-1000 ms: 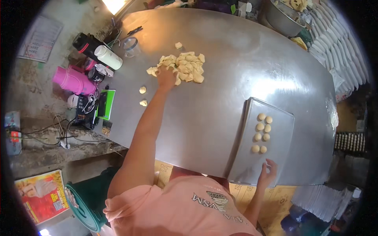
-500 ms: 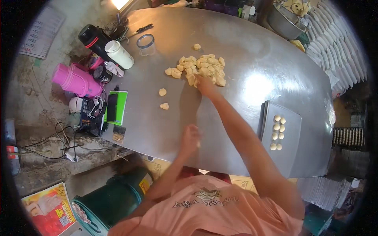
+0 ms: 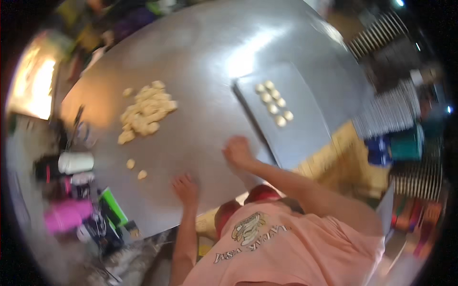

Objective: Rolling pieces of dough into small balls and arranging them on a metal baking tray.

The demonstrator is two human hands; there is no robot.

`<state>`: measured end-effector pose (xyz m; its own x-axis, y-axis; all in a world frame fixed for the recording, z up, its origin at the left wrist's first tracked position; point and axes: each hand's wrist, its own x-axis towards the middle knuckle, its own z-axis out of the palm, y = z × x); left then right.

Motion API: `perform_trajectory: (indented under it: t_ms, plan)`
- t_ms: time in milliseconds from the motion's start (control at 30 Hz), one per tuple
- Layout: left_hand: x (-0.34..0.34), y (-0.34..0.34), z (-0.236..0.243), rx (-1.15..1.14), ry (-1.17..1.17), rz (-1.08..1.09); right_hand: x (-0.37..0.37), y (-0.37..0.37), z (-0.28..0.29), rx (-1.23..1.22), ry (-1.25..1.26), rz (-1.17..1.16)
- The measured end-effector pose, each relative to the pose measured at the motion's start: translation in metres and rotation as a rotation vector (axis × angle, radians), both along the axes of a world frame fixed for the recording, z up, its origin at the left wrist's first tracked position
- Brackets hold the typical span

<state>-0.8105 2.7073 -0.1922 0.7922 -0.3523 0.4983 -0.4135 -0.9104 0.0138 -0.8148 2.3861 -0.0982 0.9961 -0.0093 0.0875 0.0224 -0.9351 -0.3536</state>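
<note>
The left hand (image 3: 186, 189) is resting or hovering over the bench's (image 3: 205, 95) near side, the right hand (image 3: 237, 150) left of the tray (image 3: 305, 119); blur is hiding whether either is grasping anything. Two dough pieces (image 3: 142, 174) are lying left, nearer the left hand. Farther, the dough heap (image 3: 149, 110) is slanting obliquely, beyond and left of both hands.

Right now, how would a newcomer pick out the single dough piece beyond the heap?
Start with the metal table and find the big heap of dough pieces on its left part. Just off the heap's upper-left edge lies the lone dough piece. It lies clear of the heap, and unlike the two loose pieces on the near side, it sits alone on the far side.
</note>
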Motion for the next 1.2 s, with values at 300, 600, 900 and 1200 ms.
perform_trajectory:
  t_ms: [300, 600, 900, 1200]
  plan:
    - [-0.052, -0.027, 0.070, -0.283, 0.169, 0.264, -0.052, -0.022, -0.041, 0.164, 0.149, 0.035]
    - [0.002, 0.008, 0.018, -0.560, 0.550, 0.304, 0.046, -0.026, -0.065, -0.035, -0.080, 0.400]
    - [-0.007, -0.024, 0.005, -0.194, 0.377, 0.303, 0.011, 0.020, -0.050, 0.096, -0.102, 0.455]
    - [-0.091, 0.008, 0.027, 0.003, -0.030, 0.383, -0.017, -0.044, -0.030, -0.076, 0.071, 0.014]
